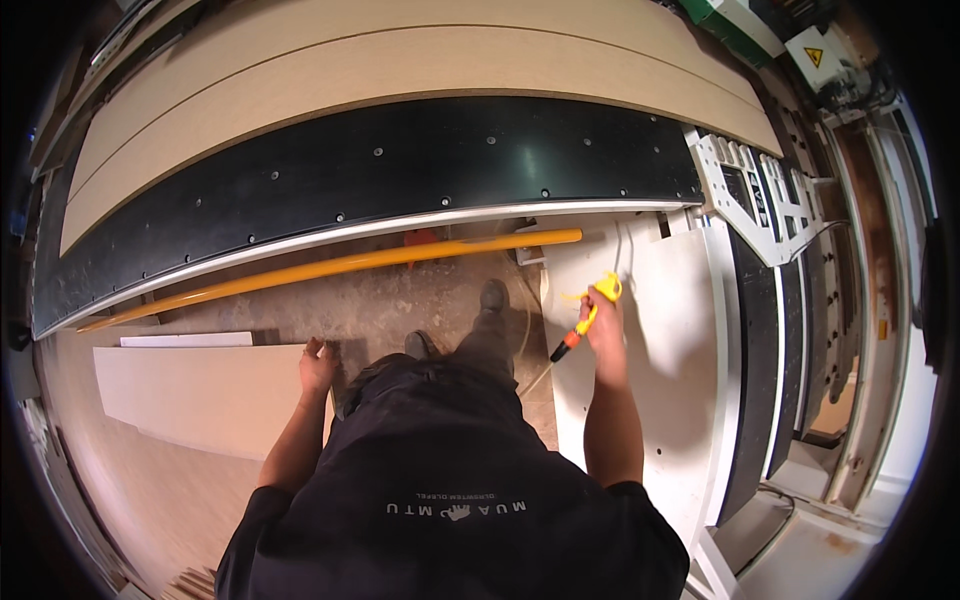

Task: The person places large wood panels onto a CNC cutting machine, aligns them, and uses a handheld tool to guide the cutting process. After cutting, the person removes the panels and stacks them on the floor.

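Observation:
In my right hand (606,325) is a yellow air blow gun (608,287), with my fingers wrapped round its grip. An orange and black connector (566,345) joins its lower end to a thin hose (540,379) that runs down toward my body. My left hand (317,366) is at the right corner of a tan board (215,385), fingers curled together. Whether these fingers grip the board's corner or hold something small cannot be made out. A narrow white piece (187,340) shows behind the board's far edge.
Ahead stretches a machine table with a black bolted front strip (400,165) and large tan panels (400,62) on it. A long yellow bar (370,258) runs below its edge. On the right stand a white panel (665,330) and a white slotted bracket (745,195).

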Motion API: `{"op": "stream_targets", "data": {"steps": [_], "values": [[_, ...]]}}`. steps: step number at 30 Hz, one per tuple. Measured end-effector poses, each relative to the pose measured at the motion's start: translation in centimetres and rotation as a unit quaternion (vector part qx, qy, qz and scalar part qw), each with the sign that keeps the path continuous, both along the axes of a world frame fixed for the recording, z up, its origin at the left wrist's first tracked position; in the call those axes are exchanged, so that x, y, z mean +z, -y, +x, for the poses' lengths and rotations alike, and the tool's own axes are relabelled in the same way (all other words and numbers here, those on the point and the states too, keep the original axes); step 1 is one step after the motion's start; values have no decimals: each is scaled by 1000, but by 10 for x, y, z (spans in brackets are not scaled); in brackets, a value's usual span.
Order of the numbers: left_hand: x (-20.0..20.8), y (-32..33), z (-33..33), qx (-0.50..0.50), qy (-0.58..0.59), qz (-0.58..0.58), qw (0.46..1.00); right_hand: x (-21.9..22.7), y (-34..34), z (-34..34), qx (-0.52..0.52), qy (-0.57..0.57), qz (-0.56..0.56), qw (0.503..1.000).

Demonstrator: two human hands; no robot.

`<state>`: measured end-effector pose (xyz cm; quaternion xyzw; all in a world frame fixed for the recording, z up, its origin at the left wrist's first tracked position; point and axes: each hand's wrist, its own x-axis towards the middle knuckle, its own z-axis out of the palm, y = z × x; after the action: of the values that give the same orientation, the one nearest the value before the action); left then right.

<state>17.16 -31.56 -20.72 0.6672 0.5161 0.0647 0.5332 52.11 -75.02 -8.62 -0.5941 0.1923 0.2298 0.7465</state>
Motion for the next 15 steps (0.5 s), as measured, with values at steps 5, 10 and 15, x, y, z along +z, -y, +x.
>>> {"op": "stream_targets", "data": {"steps": [5, 10, 15], "values": [[7, 5, -17, 2, 0, 12, 1000, 10, -42, 73, 36, 99, -134, 985], [47, 10, -46, 114, 48, -27, 992, 22, -67, 124, 54, 108, -74, 990], [136, 28, -26, 188, 172, -2, 967, -16, -111, 133, 125, 173, -224, 951]]}}
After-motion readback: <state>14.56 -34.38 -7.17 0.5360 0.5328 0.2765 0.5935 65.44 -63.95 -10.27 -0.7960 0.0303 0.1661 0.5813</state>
